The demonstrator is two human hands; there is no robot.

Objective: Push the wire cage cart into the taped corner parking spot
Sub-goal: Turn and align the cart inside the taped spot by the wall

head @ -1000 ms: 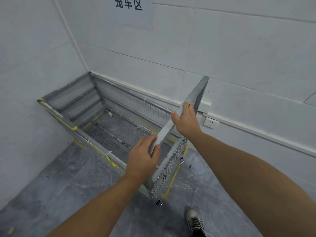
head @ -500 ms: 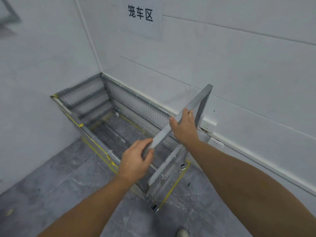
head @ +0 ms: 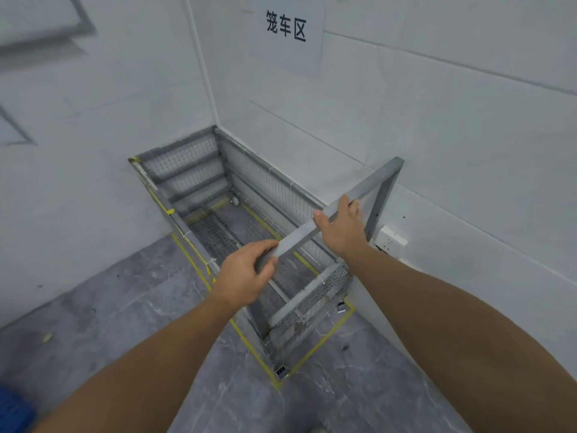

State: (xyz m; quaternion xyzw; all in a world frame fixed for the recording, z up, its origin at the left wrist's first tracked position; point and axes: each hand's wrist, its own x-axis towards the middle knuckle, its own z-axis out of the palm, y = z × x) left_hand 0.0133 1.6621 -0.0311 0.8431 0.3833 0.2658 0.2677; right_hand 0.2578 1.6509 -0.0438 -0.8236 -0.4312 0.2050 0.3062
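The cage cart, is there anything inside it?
Nothing visible inside the cage cart: only its bare mesh floor, with grey tiles and yellow tape showing through. The left hand hides part of the near end.

Even, soft, cool light; faint shadows; wide-angle bending at edges; slight motion blur upper left.

Two pale tiled walls meet in a corner far ahead, the left wall (head: 78,151) and the right wall (head: 452,114) split by thin grout lines. A paper sign (head: 288,32) with dark printed characters hangs high on the right wall, near the corner. Lower on that wall, to the right, sits a white socket (head: 392,240). The floor (head: 103,310) is grey marbled tile with pale veins. A small pale scrap (head: 47,337) lies on it at near left. Something blue (head: 12,407) shows at the near left edge, too cropped to identify. The light is soft and even.
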